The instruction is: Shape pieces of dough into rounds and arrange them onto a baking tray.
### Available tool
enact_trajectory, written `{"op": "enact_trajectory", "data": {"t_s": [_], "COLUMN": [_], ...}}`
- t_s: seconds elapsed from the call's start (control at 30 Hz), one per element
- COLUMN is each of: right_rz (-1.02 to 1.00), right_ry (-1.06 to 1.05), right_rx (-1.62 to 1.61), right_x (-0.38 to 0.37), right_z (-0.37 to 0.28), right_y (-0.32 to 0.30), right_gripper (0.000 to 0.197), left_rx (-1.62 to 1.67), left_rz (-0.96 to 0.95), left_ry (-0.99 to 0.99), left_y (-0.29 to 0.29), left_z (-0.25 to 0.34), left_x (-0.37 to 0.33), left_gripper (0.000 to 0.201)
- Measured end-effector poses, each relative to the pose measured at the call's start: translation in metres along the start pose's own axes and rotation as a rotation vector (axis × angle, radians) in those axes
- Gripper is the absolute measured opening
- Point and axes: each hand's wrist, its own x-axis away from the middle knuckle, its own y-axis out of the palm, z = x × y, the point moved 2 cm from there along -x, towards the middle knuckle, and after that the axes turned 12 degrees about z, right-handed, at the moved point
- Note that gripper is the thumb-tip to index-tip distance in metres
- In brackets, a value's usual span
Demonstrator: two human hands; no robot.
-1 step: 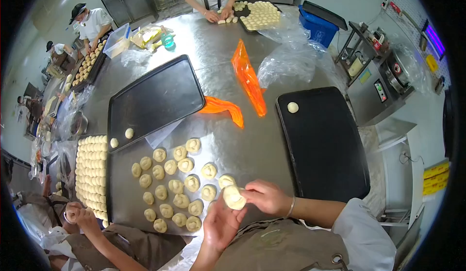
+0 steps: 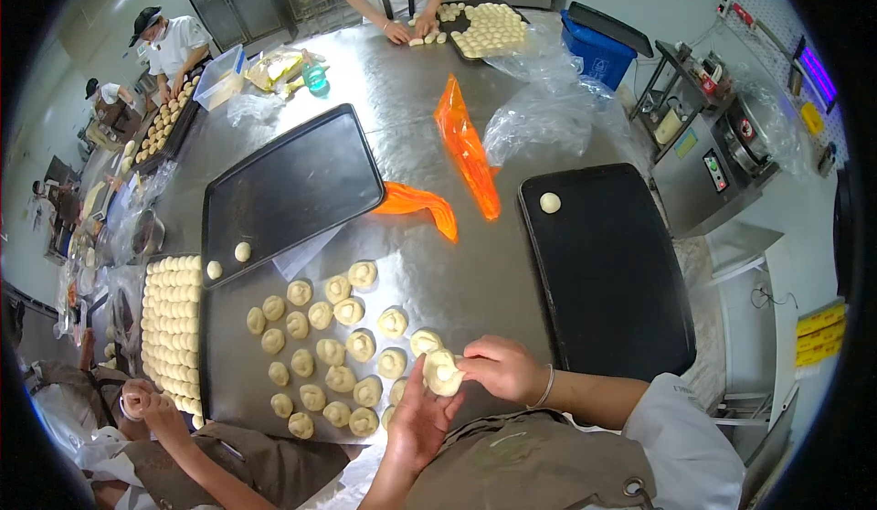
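Over the table's near edge I hold a flat round of dough (image 2: 443, 373) with a pale lump in its middle. My left hand (image 2: 422, 426) supports it from below and the left, palm up, with the thumb against its edge. My right hand (image 2: 504, 368) pinches the round's right rim between thumb and fingers. Just beyond it lies a dough piece (image 2: 425, 342), partly hidden by the round. To the left, several dough pieces with raised middles (image 2: 341, 379) sit in loose rows on the metal table (image 2: 493, 277).
Right of my hands lies a black tray (image 2: 607, 272) with one dough ball (image 2: 549, 203). Another black tray (image 2: 292, 190) holds two balls. Orange plastic bags (image 2: 468, 149) lie beyond. A full dough tray (image 2: 172, 327) and a co-worker's hands (image 2: 151, 409) are at left; another person works opposite.
The dough round has tipped slightly, so its hollow and the pale lump inside face up more plainly. My fingers have shifted a little around its rim.
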Motion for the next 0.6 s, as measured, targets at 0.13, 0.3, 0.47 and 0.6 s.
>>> {"op": "enact_trajectory", "data": {"t_s": [0.13,0.3,0.47,0.6], "right_rz": [0.073,-0.227,-0.094,-0.065], "right_ry": [0.084,0.493,0.014,0.021], "right_rx": [-0.138,-0.428,-0.032,0.031], "right_x": [-0.005,-0.024,-0.019,-0.015], "right_z": [0.001,-0.001,-0.014,-0.03], "right_y": [-0.003,-0.003,0.007,0.014], "right_gripper": [0.034,0.032,0.038,0.033], "left_rx": [-0.793,-1.178,-1.122,-1.033], "left_rz": [0.024,0.119,0.309,0.362], "left_ry": [0.781,1.164,1.179,1.141], "left_y": [-0.007,-0.008,-0.013,-0.015], "left_z": [-0.004,0.002,0.005,-0.001], "left_x": [0.002,0.009,0.006,-0.002], "left_gripper": [0.051,0.031,0.028,0.027]}}
